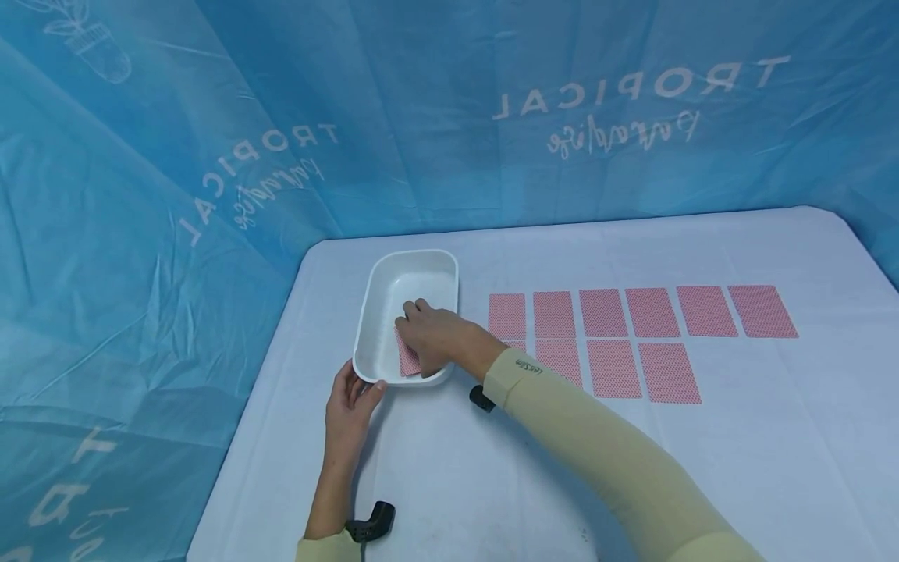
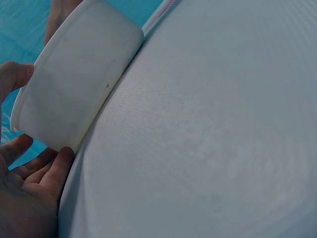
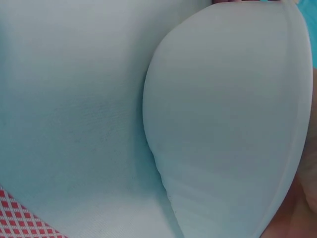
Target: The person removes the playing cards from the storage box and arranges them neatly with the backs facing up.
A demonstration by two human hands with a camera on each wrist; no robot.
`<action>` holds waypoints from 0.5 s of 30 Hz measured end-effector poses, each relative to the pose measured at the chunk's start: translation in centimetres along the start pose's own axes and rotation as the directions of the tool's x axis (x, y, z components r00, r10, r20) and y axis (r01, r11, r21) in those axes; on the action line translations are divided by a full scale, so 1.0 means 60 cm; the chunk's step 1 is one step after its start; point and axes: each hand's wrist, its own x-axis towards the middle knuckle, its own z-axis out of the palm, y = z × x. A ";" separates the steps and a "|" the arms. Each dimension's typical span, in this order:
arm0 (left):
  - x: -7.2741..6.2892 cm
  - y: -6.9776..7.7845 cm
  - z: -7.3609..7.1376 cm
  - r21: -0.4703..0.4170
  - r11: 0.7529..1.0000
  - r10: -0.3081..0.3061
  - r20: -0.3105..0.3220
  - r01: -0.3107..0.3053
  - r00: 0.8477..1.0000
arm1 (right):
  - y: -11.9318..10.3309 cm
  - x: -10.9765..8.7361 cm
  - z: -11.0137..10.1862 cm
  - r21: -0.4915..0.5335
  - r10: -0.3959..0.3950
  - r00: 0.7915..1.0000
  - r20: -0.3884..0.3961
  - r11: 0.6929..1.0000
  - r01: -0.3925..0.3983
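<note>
A white rectangular tub with rounded corners stands on the table. My left hand holds its near left corner. In the left wrist view the thumb is at the rim, and the fingers lie against the wall low down. Over the wall reaches my right hand, gripping a red-patterned playing card inside the tub by its ends. The hand covers part of this card. From the right wrist, the tub's outer wall hides most of that hand.
Right of the tub, red-backed cards lie face down in two rows, a back row and a front row. My right forearm crosses over part of the front row. Blue printed curtains hang behind and left of the white-covered table.
</note>
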 end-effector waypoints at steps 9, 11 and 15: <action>-0.021 0.057 0.002 0.027 1.000 -0.015 0.021 0.014 1.000 | 0.003 -0.005 -0.010 0.011 -0.004 1.000 -0.019 1.000 0.004; -0.020 0.055 0.001 0.029 0.999 -0.025 0.020 0.025 0.999 | 0.004 -0.005 -0.012 0.015 0.000 1.000 -0.017 1.000 0.000; -0.010 0.029 -0.001 0.016 0.999 -0.039 0.015 0.038 0.999 | 0.005 -0.006 -0.016 0.025 0.016 1.000 -0.012 1.000 -0.015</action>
